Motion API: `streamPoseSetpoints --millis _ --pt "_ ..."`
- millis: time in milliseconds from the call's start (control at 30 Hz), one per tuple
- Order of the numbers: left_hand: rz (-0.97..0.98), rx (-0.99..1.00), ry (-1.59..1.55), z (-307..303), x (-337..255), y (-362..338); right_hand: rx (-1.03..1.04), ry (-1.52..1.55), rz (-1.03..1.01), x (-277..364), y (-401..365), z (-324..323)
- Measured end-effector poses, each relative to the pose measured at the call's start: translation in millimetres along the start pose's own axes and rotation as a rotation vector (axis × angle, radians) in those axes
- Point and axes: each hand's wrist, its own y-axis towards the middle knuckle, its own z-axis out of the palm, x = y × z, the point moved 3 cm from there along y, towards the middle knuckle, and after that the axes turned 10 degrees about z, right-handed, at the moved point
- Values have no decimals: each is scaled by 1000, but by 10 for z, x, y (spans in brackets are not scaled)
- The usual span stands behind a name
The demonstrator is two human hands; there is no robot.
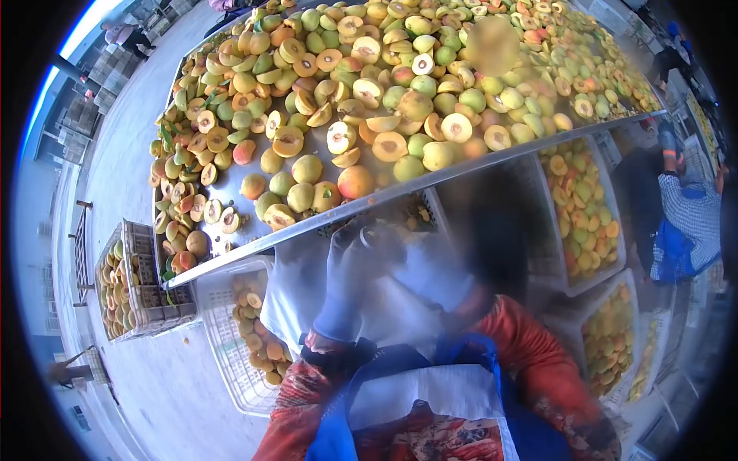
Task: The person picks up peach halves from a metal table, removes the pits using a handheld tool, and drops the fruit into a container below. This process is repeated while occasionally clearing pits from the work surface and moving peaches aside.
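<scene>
My left hand (340, 280), in a pale blue-grey glove, is just below the near edge of the metal table (415, 184). Its fingers are curled closed around something small that I cannot make out. Close to its right is my right hand (434, 269), also gloved, smeared by motion and haze, so its fingers do not show clearly. Whole and halved yellow-green peaches (307, 168) are heaped on the table just beyond both hands. Some halves, such as a cut peach (390, 146), show brown centres. A pale cloth (288, 296) hangs below the hands.
A white crate (219, 323) with peaches stands at lower left, near a stacked plastic crate (157, 284). More fruit-filled crates (565, 280) stand under the table at right. A co-worker (688, 223) in a checked sleeve is at far right. Another person (127, 34) is in the distance.
</scene>
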Motion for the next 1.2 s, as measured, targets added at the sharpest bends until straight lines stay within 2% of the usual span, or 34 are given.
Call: streamPoseSetpoints --millis 67,133,167,233,300,333,367,400,433,467,500,567,600,633,700,733,767,800,833,867,900,967,1000,1133,1200 --pt "57 -218 79 -97 114 -69 21 -47 -29 83 -16 40" --pt "67 -248 152 -84 111 -94 2 -191 120 87 -41 69" --pt "76 -267 221 -87 105 -96 1 -188 119 67 -45 89" --pt "96 -276 146 -183 218 -84 -97 55 -139 52 -72 110" --pt "617 -17 1227 -175 87 -55 -87 43 -153 -4 -105 125" --pt "462 21 1260 -230 72 -41 -76 30 -171 -40 -101 132" --pt "465 13 1262 -225 25 -34 -73 31 -179 -223 -60 205" --pt "267 -160 553 -290 7 -13 -67 169 -43 -556 22 313" --pt "62 -298 -159 -312 55 -2 -65 305 96 -553 119 265" --pt "217 -198 -135 -285 26 -10 78 243 286 -551 64 159" --pt "216 -195 -136 -239 26 8 75 243 286 -433 31 113" --pt "228 -215 60 -124 -3 19 193 647 273 -250 -77 196" --pt "227 -216 57 -84 -24 14 171 381 238 -255 -47 263" --pt "231 -185 122 -48 -56 7 174 380 237 -265 -58 260" --pt "234 -162 193 -71 -77 -8 493 903 767 -305 -149 362" --pt "202 -185 53 -123 -53 -15 501 903 767 -326 -162 415" --pt "173 -207 -88 -182 -22 -16 353 725 495 -341 -132 427" --pt "175 -209 -88 -244 4 -29 200 542 226 -287 -140 390" --pt "180 -170 -225 -323 81 -21 207 539 224 -247 -135 352" --pt "186 -131 -364 -378 147 -22 168 164 126 -172 -127 263" --pt "187 -136 -367 -418 181 -28 123 -209 27 -104 -120 207" --pt "596 -78 1121 -422 96 -72 192 -294 33 -62 -99 198" --pt "303 -229 453 -398 136 -78 258 -378 38 -62 -101 219" --pt "293 -263 402 -277 -6 -63 195 -433 -25 -53 -115 288" --pt "235 -320 269 -258 -45 -69 126 -468 -83 -12 -129 309"
